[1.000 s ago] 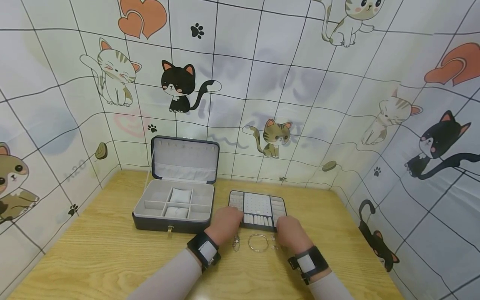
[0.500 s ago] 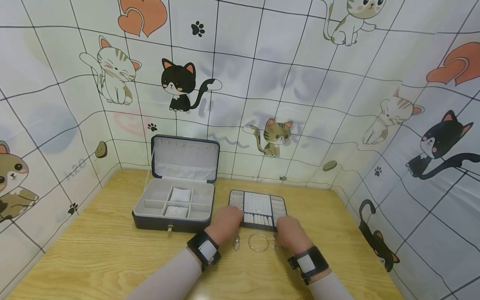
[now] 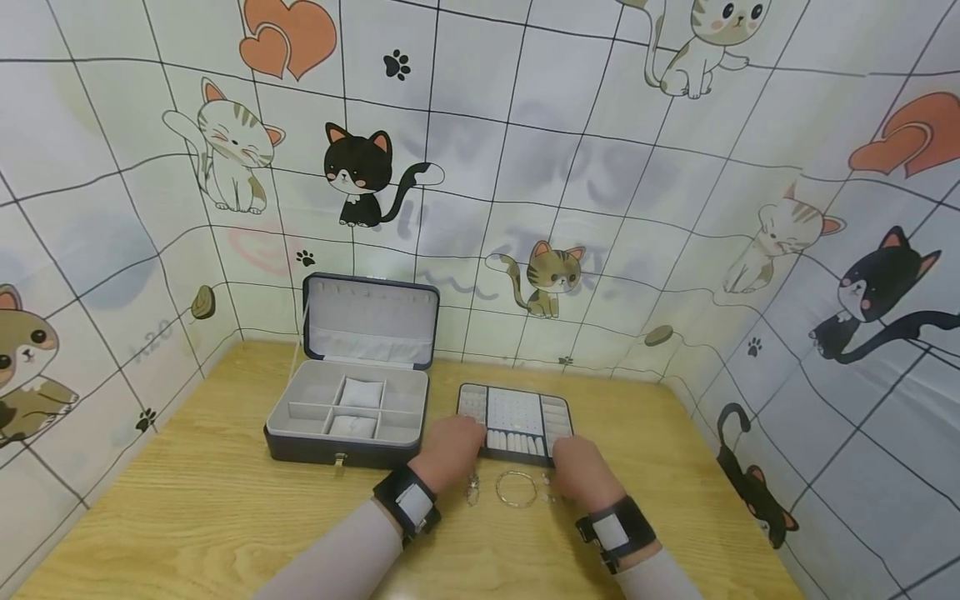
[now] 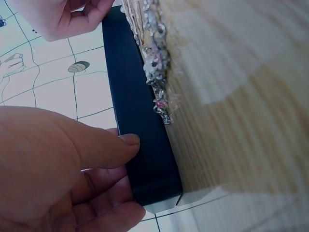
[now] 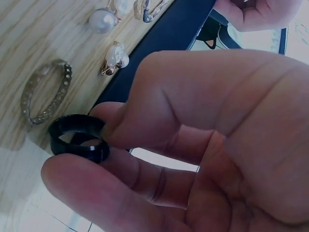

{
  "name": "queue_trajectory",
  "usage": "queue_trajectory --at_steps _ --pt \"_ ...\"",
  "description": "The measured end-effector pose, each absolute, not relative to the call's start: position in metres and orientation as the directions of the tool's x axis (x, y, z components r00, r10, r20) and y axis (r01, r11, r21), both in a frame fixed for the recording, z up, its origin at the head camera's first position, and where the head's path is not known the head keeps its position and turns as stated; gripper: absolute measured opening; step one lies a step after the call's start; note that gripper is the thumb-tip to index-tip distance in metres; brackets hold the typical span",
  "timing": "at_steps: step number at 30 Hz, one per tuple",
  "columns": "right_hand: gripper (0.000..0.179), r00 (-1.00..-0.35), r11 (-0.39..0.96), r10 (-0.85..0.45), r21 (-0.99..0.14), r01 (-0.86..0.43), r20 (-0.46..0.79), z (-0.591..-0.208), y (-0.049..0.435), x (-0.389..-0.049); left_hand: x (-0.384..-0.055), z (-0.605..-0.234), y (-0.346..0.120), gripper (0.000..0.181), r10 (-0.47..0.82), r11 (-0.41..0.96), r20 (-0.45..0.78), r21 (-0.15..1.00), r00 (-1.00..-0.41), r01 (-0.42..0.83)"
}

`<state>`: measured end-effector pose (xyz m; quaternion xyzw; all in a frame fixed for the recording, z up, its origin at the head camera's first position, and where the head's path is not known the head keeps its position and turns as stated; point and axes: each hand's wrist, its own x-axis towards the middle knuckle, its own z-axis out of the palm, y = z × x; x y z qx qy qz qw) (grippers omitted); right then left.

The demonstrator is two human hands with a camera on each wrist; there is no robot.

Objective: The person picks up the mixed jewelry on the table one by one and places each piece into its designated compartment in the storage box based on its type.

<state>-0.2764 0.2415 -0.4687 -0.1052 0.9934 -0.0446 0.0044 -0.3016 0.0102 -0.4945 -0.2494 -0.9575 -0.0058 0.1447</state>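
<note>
A flat jewelry tray (image 3: 513,408) with a dark rim and pale inserts lies on the table. My left hand (image 3: 450,450) grips its front left corner, thumb (image 4: 113,147) on the front wall and fingers curled round the end. By the front right corner, my right hand (image 3: 585,468) has its fingers curled; its wrist view shows a black ring (image 5: 60,137) between thumb and fingers. A bracelet (image 3: 516,489) lies before the tray, with a silver chain piece (image 3: 472,489) to its left. Pearl earrings (image 5: 103,21) and a silver ring (image 5: 31,96) lie near my right hand.
An open jewelry box (image 3: 341,450) stands left of the tray, its lid raised. Two white cushions (image 3: 362,392) sit in its middle compartments. Behind the wooden table (image 3: 187,500) hangs a white checked cloth (image 3: 465,167) with printed cats, which also closes both sides.
Both hands stay at the tray's front corners, and the tray, box and jewelry have not moved. Only the head view shifts very slightly.
</note>
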Motion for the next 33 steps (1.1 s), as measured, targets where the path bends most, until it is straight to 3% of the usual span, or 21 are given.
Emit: queue_trajectory --at_steps 19,26,33 --pt "0.022 -0.978 0.975 -0.21 -0.074 -0.208 -0.008 -0.474 0.241 -0.281 -0.302 -0.496 0.011 0.006 0.474 0.877 0.276 -0.06 -0.836 0.477" --pt "0.03 -0.979 0.959 -0.196 -0.221 -0.18 -0.055 -0.474 0.241 -0.282 -0.303 -0.496 0.011 0.005 0.467 0.881 0.256 -0.048 -0.846 0.472" --pt "0.025 -0.971 0.92 -0.234 -0.335 -0.202 -0.056 -0.468 0.251 -0.29 -0.303 -0.494 0.01 0.005 0.474 0.878 0.234 -0.054 -0.849 0.475"
